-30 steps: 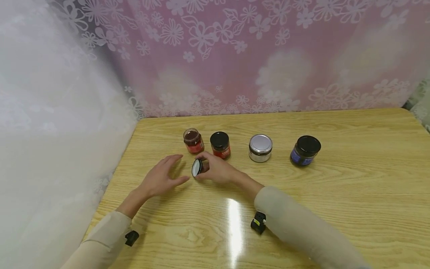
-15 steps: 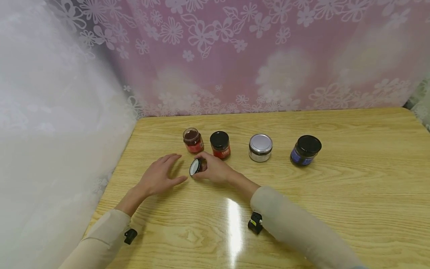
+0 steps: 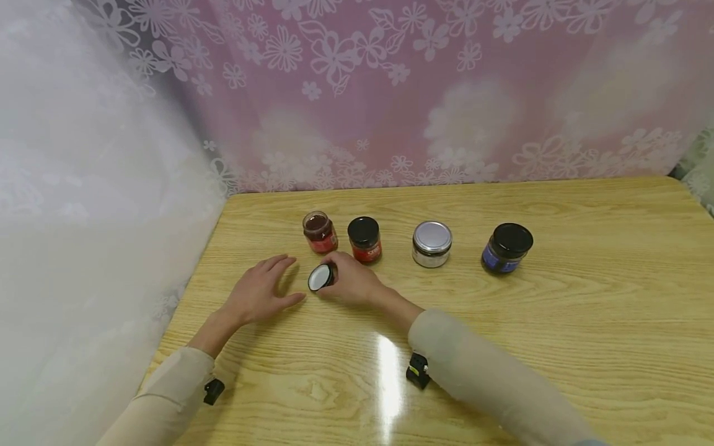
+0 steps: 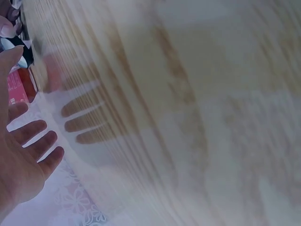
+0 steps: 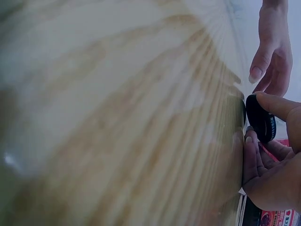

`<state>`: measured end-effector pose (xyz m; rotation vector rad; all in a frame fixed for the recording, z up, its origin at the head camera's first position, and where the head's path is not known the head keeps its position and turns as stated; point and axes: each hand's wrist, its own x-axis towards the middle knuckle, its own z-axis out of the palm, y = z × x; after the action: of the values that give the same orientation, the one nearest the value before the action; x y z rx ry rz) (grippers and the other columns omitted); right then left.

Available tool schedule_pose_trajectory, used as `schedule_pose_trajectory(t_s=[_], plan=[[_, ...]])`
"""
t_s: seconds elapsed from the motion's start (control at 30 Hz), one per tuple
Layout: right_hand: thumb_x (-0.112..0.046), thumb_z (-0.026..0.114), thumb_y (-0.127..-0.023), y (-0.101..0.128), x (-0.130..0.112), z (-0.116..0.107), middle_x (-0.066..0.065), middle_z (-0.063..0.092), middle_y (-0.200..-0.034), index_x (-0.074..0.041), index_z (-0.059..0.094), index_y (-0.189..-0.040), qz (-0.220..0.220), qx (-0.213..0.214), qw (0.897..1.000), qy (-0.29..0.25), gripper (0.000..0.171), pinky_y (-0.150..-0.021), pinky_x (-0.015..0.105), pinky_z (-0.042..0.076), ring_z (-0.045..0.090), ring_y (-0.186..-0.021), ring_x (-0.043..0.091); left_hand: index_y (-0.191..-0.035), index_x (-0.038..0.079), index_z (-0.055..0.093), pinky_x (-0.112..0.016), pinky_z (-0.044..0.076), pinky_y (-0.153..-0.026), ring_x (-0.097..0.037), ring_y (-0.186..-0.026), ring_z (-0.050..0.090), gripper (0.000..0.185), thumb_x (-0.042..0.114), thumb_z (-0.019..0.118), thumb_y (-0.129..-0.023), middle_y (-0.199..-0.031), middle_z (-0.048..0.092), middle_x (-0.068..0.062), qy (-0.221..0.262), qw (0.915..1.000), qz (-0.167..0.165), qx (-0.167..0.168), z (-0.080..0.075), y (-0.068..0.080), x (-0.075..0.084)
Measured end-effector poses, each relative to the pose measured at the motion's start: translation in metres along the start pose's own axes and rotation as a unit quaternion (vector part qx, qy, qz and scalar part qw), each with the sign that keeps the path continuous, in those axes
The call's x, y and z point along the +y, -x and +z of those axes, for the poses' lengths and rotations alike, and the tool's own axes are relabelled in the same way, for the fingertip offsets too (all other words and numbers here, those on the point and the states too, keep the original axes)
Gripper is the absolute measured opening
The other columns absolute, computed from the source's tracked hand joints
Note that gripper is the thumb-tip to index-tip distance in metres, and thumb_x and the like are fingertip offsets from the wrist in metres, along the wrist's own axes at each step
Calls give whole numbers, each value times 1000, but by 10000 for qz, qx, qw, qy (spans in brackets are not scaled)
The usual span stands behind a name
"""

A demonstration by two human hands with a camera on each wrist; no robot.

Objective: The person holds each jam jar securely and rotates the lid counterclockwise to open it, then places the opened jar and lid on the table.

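Observation:
My right hand (image 3: 354, 280) pinches a black jar lid (image 3: 320, 277) by its rim, tilted just over the table, its pale inner side facing left and up in the head view. The right wrist view shows thumb and fingers on the lid (image 5: 261, 118) from its dark outer side. To the left, my left hand (image 3: 259, 292) holds nothing; its fingers are spread, with a gap between them and the lid. Behind the hands stands an uncovered glass jar (image 3: 321, 240) with a red label and dark contents. Beside it is a red-labelled jar (image 3: 367, 253) with a black lid on.
A clear jar with a silver lid (image 3: 432, 243) stands right of the red-labelled ones. Farther right is a blue-labelled jar (image 3: 506, 249) with a black lid. All stand upright on the wooden table (image 3: 586, 322). A pink floral curtain (image 3: 390, 124) hangs behind.
The right hand has shifted slightly left and tipped the lid so more of its pale inside faces up. The left hand has drawn back a little to the left.

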<state>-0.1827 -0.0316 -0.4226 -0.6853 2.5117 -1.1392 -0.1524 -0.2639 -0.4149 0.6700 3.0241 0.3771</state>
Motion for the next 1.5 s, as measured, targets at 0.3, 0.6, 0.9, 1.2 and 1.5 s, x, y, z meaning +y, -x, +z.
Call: schedule_pose_trajectory(t_s=[0.3,0.6,0.9,1.2,1.5], plan=[[-29,78,-79,1,-7,5,5,51,-122,-11,53,-125,275,135,9978,581,56,-83,37,46,52,-105,17,-141,9,44,-56,35,-98,-36,-127,41,76,56,64,-84,-142,43,-14,-83,9999,56,12,1,1,-2],[-31,76,-79,1,-8,8,4,49,-123,-15,53,-125,350,207,9951,897,54,-78,39,47,54,-101,18,-141,9,46,-56,36,-98,-36,-126,42,76,55,65,-83,-141,44,-15,-154,9998,105,87,1,4,-2],[-33,76,-80,1,-9,10,4,48,-126,-16,52,-130,459,211,9936,1007,58,-77,41,48,55,-104,18,-140,8,45,-56,36,-97,-38,-125,43,76,53,67,-83,-140,45,-16,-134,9998,108,119,3,4,-1],[-30,76,-79,3,-7,8,6,47,-128,-14,51,-134,321,152,9947,962,62,-80,38,48,55,-105,19,-142,9,44,-56,36,-97,-36,-126,42,77,55,65,-84,-140,45,-14,-24,10000,2,79,4,6,-2],[-31,71,-86,10,-2,-4,8,44,-131,-6,44,-139,5,-269,9996,39,64,-85,28,44,54,-90,12,-142,9,44,-57,35,-98,-36,-127,41,76,54,66,-84,-141,44,-15,27,9999,11,116,4,6,0]])
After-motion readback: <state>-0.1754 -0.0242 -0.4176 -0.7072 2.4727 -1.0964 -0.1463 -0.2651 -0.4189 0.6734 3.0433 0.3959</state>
